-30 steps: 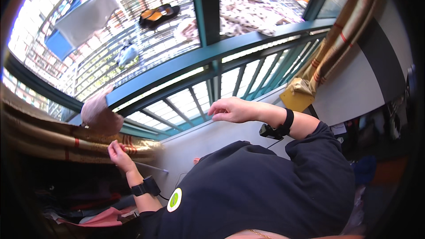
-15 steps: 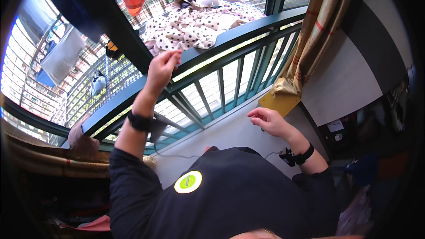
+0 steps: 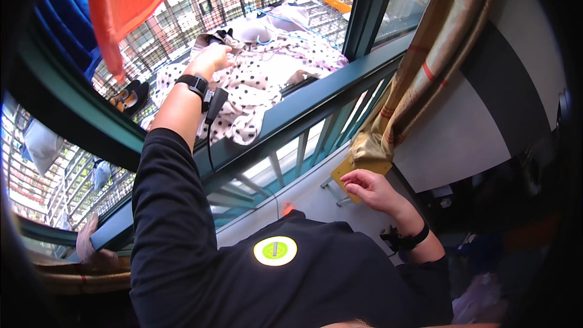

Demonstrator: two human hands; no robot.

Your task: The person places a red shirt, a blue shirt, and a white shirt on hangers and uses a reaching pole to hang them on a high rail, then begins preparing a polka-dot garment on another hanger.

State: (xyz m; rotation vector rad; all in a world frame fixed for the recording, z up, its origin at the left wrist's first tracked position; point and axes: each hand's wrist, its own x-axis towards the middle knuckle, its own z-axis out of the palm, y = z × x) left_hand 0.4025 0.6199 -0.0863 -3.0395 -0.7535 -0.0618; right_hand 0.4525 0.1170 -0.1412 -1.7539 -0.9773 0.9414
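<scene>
My left hand reaches over the green window rail, at a heap of laundry lying outside. Its thumb stands a little apart from the partly hidden fingers, and I see nothing held in it. Beneath and beside it spreads a white cloth with black polka dots. A grey-brown garment with dark trim lies just past the fingertips; whether they touch cannot be told. Pale bras with a blue strap rest farther back. My right hand hovers indoors with loosely bent fingers and holds nothing.
An orange cloth and a blue cloth hang at upper left. Dark shoes stand on the outer grating. A yellow stool is near my right hand, below a gold curtain. A dark window frame rises behind the rail.
My left hand has moved forward over the rail, from its inner side to the laundry. The view has shifted with my lean, and my right hand is still raised indoors.
</scene>
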